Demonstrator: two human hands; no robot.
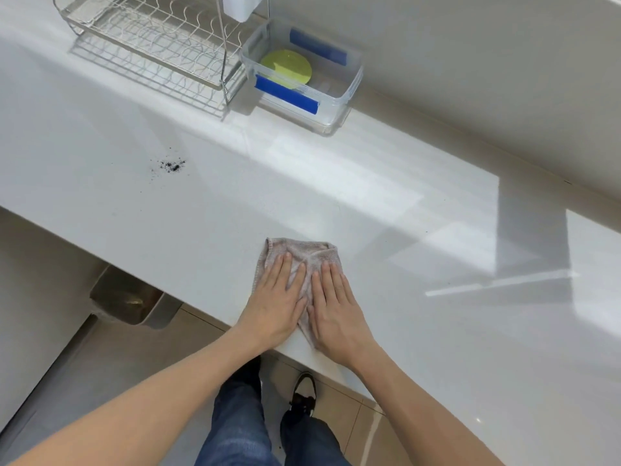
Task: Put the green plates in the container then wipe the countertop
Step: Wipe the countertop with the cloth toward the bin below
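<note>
Both hands are flat, fingers spread out, pressing down on one greyish cloth [302, 260] at the near edge of the white countertop [403, 230]. Left hand [274, 302] and right hand [336, 306] sit side by side, thumbs nearly touching, nothing actually gripped. Further out to the left there's one small patch of dark crumbs [171, 165]. At the back, one clear container [336, 102] with two blue strips holds the green plates [285, 68], can't count them, just beside one wire dish rack [151, 38].
</note>
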